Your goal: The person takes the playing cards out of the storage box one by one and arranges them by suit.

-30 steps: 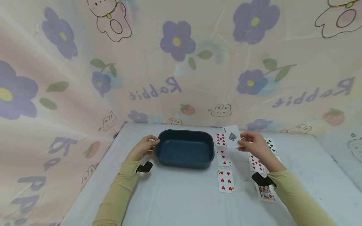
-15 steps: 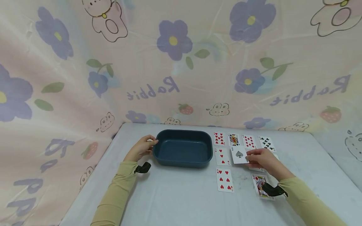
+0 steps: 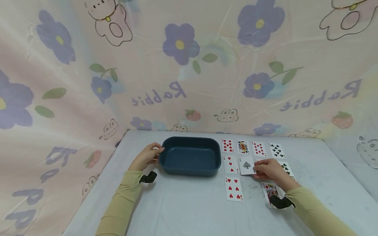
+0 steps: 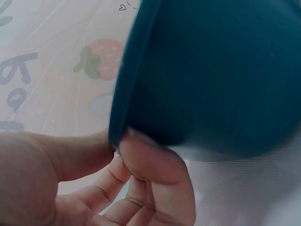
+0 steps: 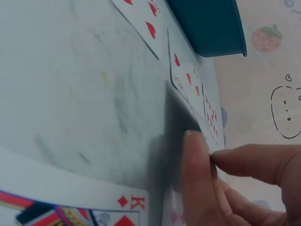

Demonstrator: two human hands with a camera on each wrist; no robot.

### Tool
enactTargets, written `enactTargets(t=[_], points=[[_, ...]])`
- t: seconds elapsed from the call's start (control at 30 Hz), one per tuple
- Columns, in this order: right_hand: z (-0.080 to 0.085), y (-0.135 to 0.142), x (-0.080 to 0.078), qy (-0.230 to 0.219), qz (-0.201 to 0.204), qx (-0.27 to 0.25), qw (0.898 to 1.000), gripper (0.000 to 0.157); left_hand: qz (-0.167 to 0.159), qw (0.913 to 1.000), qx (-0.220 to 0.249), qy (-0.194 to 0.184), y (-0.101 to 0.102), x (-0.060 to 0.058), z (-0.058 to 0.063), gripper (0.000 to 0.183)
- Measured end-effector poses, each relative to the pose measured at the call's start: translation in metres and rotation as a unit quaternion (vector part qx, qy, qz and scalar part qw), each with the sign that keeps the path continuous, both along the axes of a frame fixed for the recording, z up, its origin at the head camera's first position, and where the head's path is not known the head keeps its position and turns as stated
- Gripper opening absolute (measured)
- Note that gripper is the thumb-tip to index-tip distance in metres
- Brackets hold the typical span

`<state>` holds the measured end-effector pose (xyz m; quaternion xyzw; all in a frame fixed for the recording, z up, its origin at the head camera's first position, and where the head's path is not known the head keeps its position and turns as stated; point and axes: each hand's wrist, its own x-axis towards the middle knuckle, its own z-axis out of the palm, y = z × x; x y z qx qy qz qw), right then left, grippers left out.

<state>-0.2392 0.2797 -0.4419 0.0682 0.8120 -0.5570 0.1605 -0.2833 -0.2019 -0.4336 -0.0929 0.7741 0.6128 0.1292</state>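
My right hand [image 3: 269, 171] pinches the ace of spades [image 3: 246, 165] by its right edge, between thumb and fingers. The card is face up, just right of the three of hearts [image 3: 231, 164]. In the right wrist view it is nearly edge-on above a shadow, so whether it touches the table is unclear. Part of a diamond card behind this hand is covered. My left hand [image 3: 146, 157] holds the left rim of the dark blue tub [image 3: 189, 172]. In the left wrist view, thumb and forefinger [image 4: 157, 165] pinch that rim.
Along the back lie a heart card [image 3: 228, 146], a jack [image 3: 243, 147], a diamond card [image 3: 259, 149] and a club card [image 3: 277, 150]. Nearer are another heart card [image 3: 234, 189] and the king of diamonds [image 3: 269, 190], partly under the right wrist. A patterned curtain [image 3: 203, 98] stands behind.
The right hand has brought the ace of spades down and toward me from above the back row, uncovering the jack, to beside the three of hearts. The left hand stays on the tub.
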Motion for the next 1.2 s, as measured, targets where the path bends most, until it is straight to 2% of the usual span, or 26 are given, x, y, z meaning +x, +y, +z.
enactTargets(t=[0.57, 0.93, 1.2], points=[[-0.005, 0.004, 0.0069, 0.0, -0.012, -0.004, 1.0, 0.038, 0.003, 1.0, 0.009, -0.001, 0.0015, 0.0007, -0.0024, 0.017], [-0.0033, 0.0065, 0.0075, 0.002, 0.006, 0.019, 1.0, 0.04, -0.007, 0.9999, 0.004, 0.007, 0.0012, 0.0018, 0.0002, 0.019], [0.0001, 0.0068, 0.0069, -0.011, 0.01, 0.029, 0.999, 0.044, -0.005, 0.9998, 0.014, 0.01, -0.0024, -0.0001, -0.0047, 0.019]])
